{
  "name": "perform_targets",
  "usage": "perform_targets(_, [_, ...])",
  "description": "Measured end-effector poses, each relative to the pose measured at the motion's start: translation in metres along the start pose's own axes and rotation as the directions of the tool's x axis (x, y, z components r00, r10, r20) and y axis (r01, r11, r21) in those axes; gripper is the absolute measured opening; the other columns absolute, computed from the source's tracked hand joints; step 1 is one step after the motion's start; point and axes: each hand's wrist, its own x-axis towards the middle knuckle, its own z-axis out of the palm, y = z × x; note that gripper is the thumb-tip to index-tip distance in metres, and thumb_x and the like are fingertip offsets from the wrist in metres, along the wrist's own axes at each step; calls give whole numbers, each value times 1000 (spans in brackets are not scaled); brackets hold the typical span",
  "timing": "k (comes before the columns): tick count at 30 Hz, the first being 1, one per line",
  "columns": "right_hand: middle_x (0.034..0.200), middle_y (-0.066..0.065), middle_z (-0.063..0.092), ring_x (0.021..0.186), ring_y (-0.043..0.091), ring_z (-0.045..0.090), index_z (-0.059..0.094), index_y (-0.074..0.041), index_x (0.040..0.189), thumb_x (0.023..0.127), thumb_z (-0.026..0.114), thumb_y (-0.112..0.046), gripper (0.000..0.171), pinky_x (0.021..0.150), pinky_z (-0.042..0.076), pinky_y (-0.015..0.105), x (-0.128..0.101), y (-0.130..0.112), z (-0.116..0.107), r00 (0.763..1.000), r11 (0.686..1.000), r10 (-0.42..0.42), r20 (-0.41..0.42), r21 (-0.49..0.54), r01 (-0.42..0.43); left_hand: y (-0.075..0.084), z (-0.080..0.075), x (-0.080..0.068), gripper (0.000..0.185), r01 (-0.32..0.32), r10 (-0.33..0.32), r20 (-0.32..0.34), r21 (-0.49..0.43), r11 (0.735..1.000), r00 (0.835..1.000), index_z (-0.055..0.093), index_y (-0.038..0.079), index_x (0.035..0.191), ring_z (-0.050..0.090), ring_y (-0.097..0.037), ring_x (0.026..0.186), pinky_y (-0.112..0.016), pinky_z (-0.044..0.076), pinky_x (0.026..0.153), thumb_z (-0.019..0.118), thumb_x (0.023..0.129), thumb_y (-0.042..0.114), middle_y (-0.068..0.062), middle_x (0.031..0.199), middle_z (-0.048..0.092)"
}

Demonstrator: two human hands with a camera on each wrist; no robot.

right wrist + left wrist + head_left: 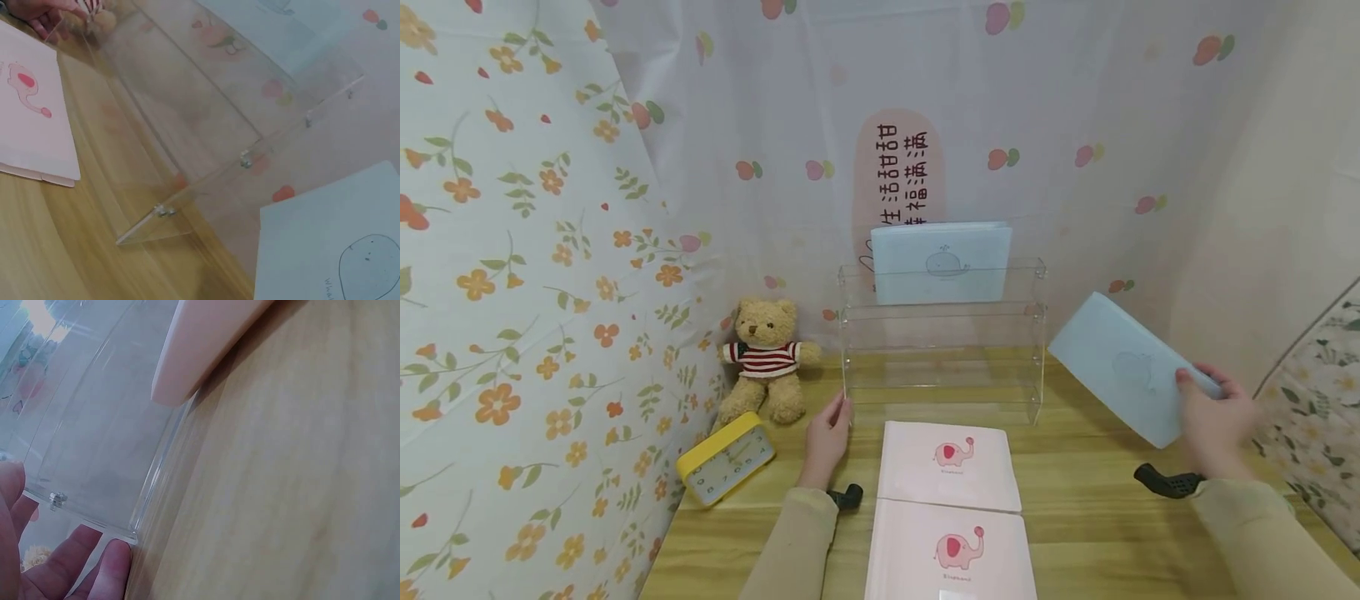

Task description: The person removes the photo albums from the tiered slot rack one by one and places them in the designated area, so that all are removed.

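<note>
Meanwhile, a pale blue whale booklet (pixel 1131 371) is held aloft at its lower edge by the right hand (pixel 1213 417), thumb pinched over the cover, right of the clear acrylic rack (pixel 943 350), whose front corner is touched by the left hand's (pixel 826 442) straight fingers. Thin, light and probably floppy, it seems best gripped near an edge. A matching blue booklet (pixel 942 262) is seen in the rack's back tier, while two pink elephant booklets (pixel 951 462), a teddy bear (pixel 766 354) and a yellow clock (pixel 726 458) are left on the tabletop (pixel 1090 508).

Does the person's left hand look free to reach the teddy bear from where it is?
Probably yes. The left hand only rests at the clear rack's corner, holding nothing, and the teddy bear sits just beyond with bare table between.
</note>
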Motion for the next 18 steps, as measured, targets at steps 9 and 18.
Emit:
perform_targets(9, [109,-17,54,86,4,57,74,-33,130,105,76,-29,26,60,51,19,16,34,21,997,994,74,38,-78,-71,0,0,-1,42,-33,33,-17,11,999,999,71,23,150,75,-33,118,-58,58,104,65,112,40,-13,133,80])
perform_targets(18, [108,-19,52,90,1,53,73,-33,132,107,71,-27,26,63,48,13,27,42,24,998,992,52,20,-119,-49,-2,1,0,48,-27,27,-5,17,999,1000,70,25,151,74,-29,116,-54,59,101,62,112,51,-11,134,80])
